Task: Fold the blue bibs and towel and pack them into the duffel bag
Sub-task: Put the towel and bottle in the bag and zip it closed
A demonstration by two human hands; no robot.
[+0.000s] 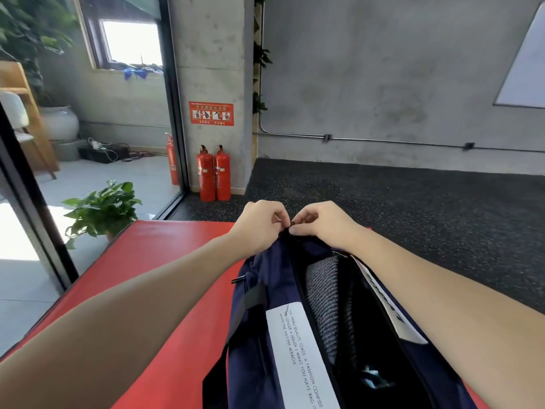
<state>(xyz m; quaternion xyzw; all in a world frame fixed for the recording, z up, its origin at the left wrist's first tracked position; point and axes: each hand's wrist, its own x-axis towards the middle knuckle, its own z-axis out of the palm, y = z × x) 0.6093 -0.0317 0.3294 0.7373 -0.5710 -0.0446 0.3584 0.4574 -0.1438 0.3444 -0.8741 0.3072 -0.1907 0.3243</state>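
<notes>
Duffel bag (295, 335): navy, lying on the red surface (165, 261), long axis running from the person out toward the far edge. Top opening unzipped along most of its visible length.

Zipper pull (292, 223): small, black, at the far end of the bag's opening, the point furthest from the person. Both hands meet there. Closing the bag would, by my reading, mean drawing the pull back along the long axis toward the person.

Left hand (259, 224): grip curled, fingertips pinching the bag's fabric or zipper tape just left of the pull; exactly which cannot be told.

Right hand (321, 221): grip curled, thumb and forefinger pinching at the pull; it touches or nearly touches the left hand.

Contents: a grey ribbed towel (324, 299), folded, lies lengthwise in the main compartment. Something pale blue (374, 377) shows deeper at the near end, possibly a bib; too little shows to say.

Judgement: packing appears done; zipping remains.
</notes>
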